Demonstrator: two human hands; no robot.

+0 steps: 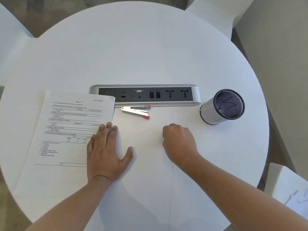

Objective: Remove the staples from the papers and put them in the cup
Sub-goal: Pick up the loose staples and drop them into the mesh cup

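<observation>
Table (150, 47): a round white top is seen, and everything is laid on it.
Printed papers (66, 127): they are laid flat on the left side of the table. Their top right corner is placed over the left end of the plug box.
Plain sheet (146, 172): a white sheet with no print is spread near the front, just beside the printed papers. Both hands are placed at its far end.
Left hand (105, 152): it is laid flat with the fingers straight and the thumb spread out. The right edge of the printed papers is pressed down by the fingertips, and the plain sheet is pressed by the palm.
Right hand (179, 142): it is curled into a fist with the knuckles up and is rested on the plain sheet. Nothing can be seen inside it, and a staple would be too small to be made out.
Silver tool (136, 111): a small metal tool with red tips is left lying just in front of the plug box, between the papers and the cup. It is not touched by either hand.
Cup (223, 106): a black mesh cup wrapped in white paper is stood on the right, beside the end of the plug box, well apart from the papers.
Plug box (145, 95): a long grey box with dark sockets is set in the middle of the table.
</observation>
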